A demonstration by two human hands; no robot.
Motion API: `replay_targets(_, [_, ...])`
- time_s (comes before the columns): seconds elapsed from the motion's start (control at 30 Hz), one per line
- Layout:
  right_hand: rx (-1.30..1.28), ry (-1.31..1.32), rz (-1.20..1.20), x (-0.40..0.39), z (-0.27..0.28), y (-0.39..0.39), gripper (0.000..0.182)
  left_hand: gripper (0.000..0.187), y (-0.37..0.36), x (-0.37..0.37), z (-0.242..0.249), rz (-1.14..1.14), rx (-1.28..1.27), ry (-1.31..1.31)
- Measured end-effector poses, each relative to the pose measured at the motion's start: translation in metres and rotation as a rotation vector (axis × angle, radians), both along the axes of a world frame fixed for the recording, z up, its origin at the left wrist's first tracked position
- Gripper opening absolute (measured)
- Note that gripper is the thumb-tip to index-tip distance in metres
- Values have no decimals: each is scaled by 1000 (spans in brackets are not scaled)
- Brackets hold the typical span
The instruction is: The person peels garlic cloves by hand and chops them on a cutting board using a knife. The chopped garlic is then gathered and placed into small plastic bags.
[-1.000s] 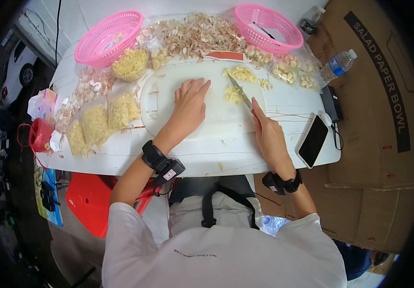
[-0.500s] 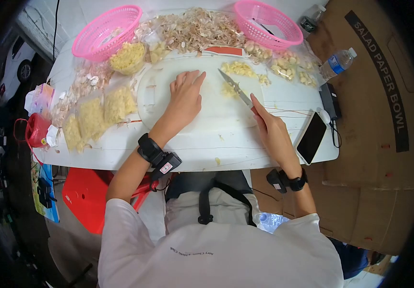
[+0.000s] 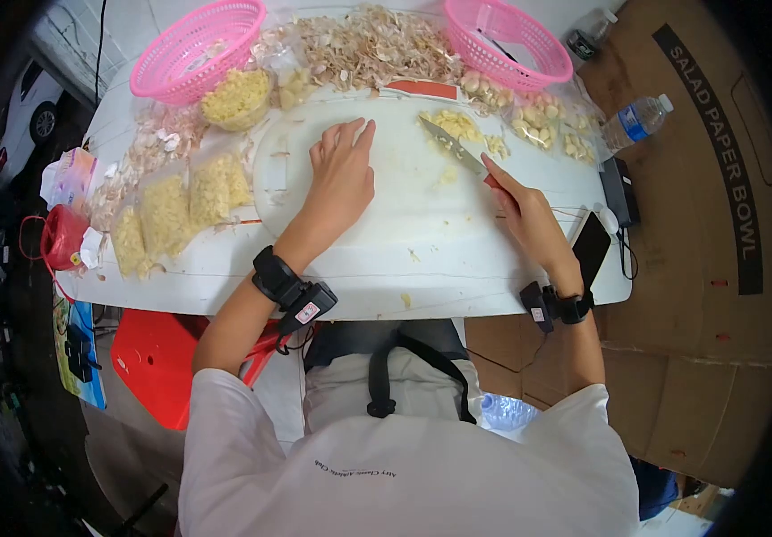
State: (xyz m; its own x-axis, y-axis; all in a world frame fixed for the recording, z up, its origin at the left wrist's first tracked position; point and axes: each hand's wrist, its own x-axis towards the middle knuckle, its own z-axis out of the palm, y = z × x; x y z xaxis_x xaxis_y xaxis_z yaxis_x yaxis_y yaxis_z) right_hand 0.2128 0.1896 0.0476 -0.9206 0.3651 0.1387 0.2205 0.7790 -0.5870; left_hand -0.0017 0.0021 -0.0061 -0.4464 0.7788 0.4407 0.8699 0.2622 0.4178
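Note:
My right hand (image 3: 529, 215) grips a kitchen knife (image 3: 455, 146) by its reddish handle. The blade points up and left, its tip at the near-left edge of a pile of chopped garlic (image 3: 459, 124). A small smear of garlic bits (image 3: 447, 175) lies just below the blade. My left hand (image 3: 343, 174) rests palm down on the white cutting board (image 3: 395, 210), fingers stretched out and holding nothing. Beyond the board lies a red and white packet or sleeve (image 3: 422, 89).
Pink baskets (image 3: 149, 76) stand at the back on both sides of a heap of garlic skins (image 3: 368, 49). A bowl of minced garlic (image 3: 238, 100) and filled bags (image 3: 166, 215) are left. Bagged cloves (image 3: 533, 123), a water bottle (image 3: 636, 123) and a phone (image 3: 592, 246) are right.
My right hand has moved right with the knife, and the blade has turned flatter, closer to the chopped garlic pile. Fewer bits show below the blade. My left hand has barely moved.

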Motion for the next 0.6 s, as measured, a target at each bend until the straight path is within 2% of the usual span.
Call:
replay_targets(0.33, [-42,-159,153,24,4,-11,53,64,-1,2,4,39,7,-53])
replay_targets(0.47, [-24,-159,121,15,2,7,52,63,0,2,2,41,6,-45])
replay_targets(0.6, [73,-55,55,3,-5,33,55,64,0,2,4,46,3,-51])
